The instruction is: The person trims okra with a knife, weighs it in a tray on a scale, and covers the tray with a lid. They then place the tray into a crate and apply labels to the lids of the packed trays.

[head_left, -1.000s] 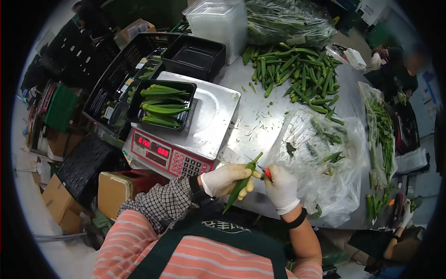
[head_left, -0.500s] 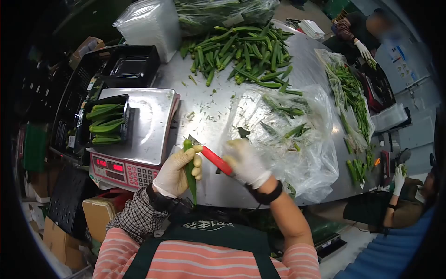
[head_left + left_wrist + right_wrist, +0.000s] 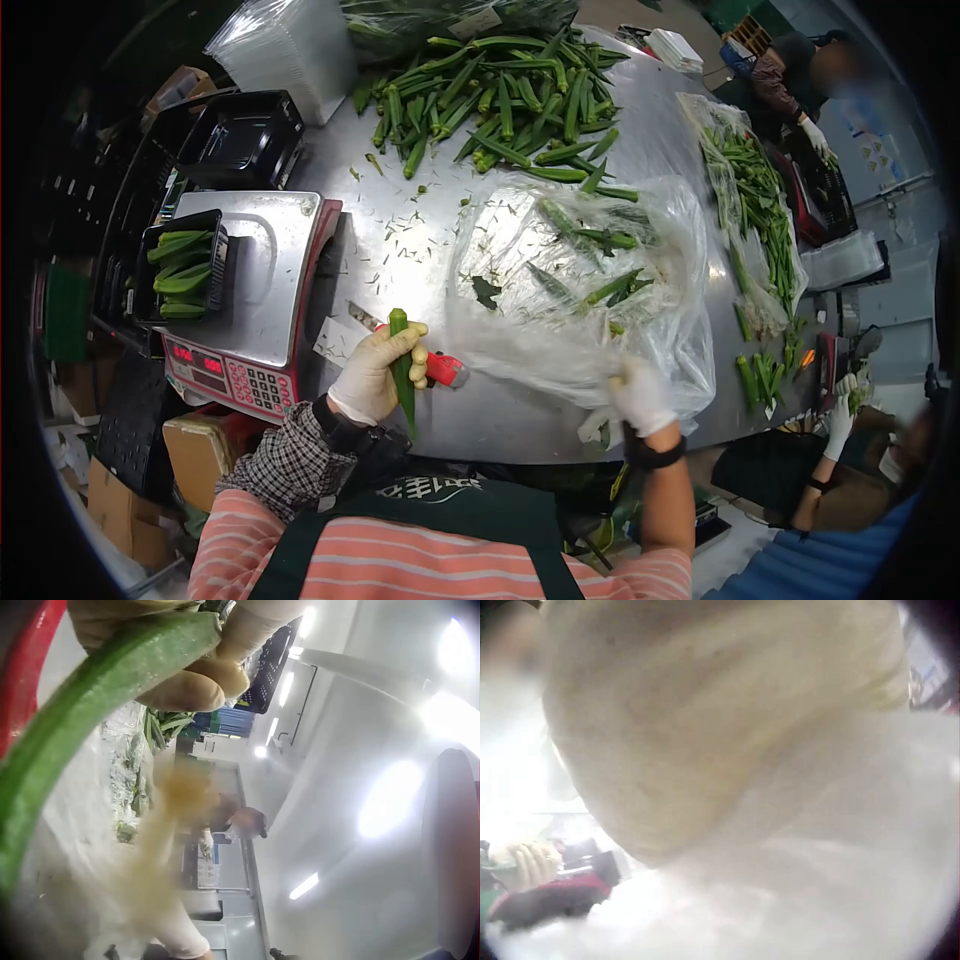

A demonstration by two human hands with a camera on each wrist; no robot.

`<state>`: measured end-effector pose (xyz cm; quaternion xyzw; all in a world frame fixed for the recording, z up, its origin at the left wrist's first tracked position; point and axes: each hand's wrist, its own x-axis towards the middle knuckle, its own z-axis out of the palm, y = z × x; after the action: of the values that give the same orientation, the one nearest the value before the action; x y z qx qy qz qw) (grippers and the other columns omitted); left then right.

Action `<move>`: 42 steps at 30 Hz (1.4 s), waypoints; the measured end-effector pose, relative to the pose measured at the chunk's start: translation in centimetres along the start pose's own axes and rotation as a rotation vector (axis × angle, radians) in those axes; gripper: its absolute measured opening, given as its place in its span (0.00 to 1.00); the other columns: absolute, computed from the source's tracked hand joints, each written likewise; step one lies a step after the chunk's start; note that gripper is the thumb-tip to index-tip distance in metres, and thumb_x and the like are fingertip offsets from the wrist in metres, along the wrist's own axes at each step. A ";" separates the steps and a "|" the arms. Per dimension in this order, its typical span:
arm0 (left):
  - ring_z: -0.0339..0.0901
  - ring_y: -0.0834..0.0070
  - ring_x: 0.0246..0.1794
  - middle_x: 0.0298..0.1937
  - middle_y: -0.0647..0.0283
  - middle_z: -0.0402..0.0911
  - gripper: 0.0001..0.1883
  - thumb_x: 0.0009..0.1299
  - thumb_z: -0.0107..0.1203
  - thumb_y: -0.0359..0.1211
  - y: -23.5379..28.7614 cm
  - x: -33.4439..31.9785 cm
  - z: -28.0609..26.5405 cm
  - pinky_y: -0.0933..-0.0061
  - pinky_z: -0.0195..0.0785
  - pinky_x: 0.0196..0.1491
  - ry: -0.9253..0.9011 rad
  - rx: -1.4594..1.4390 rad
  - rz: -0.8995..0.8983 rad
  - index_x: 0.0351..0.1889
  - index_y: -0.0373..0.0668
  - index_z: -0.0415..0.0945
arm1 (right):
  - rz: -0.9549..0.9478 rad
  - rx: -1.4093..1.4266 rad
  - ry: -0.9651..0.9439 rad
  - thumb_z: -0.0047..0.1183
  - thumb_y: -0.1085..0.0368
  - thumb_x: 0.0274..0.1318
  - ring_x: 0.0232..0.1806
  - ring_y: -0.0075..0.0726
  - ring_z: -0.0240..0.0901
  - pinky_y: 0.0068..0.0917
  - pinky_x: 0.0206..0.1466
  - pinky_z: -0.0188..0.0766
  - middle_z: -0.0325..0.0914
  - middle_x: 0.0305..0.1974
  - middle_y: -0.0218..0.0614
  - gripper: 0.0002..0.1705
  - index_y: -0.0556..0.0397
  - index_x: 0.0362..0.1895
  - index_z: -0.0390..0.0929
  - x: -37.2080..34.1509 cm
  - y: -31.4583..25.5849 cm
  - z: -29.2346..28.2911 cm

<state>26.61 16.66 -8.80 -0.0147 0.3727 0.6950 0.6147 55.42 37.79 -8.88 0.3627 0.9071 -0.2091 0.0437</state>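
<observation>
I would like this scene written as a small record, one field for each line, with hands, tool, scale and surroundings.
Left hand: white-gloved left hand grips one long green okra pod
Right hand: white-gloved right hand, motion-blurred, at the near edge of a crumpled clear plastic bag; grip unclear
Tool: red-handled knife, partly hidden by the left hand
Scale: red-and-silver digital scale, bearing a black plastic tray of okra
Heap: loose green okra on the metal table, beyond the bag
</observation>
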 end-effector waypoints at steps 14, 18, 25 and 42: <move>0.70 0.76 0.23 0.27 0.64 0.74 0.09 0.69 0.48 0.33 -2.1 1.9 2.2 0.75 0.65 0.29 0.043 0.045 -0.037 0.43 0.39 0.70 | -0.058 0.588 -0.269 0.56 0.58 0.49 0.36 0.50 0.72 0.32 0.40 0.68 0.74 0.31 0.49 0.14 0.57 0.31 0.77 6.3 -0.2 -7.1; 0.69 0.75 0.22 0.26 0.65 0.73 0.10 0.68 0.49 0.34 -2.3 1.8 1.0 0.72 0.64 0.29 0.114 0.075 -0.035 0.44 0.41 0.70 | -0.365 0.168 -0.590 0.56 0.61 0.50 0.32 0.39 0.74 0.29 0.39 0.69 0.77 0.30 0.42 0.12 0.56 0.35 0.78 5.2 -3.0 -7.9; 0.69 0.75 0.22 0.27 0.64 0.74 0.10 0.68 0.48 0.34 -2.7 2.3 2.3 0.72 0.64 0.29 0.098 0.004 -0.014 0.44 0.41 0.70 | -0.231 0.185 0.255 0.54 0.70 0.46 0.35 0.41 0.72 0.31 0.39 0.68 0.75 0.33 0.41 0.10 0.51 0.37 0.77 11.5 5.2 -2.7; 0.68 0.77 0.27 0.30 0.65 0.73 0.11 0.66 0.51 0.32 -3.1 4.7 7.9 0.76 0.63 0.33 -0.032 0.066 0.056 0.43 0.36 0.70 | -0.102 1.050 -0.095 0.43 0.62 0.62 0.40 0.32 0.73 0.27 0.45 0.69 0.75 0.38 0.39 0.21 0.63 0.54 0.63 6.9 0.3 -7.8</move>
<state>31.61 24.80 -6.90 0.0271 0.3856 0.6994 0.6012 51.11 45.56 -3.50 0.2815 0.6936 -0.6533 -0.1131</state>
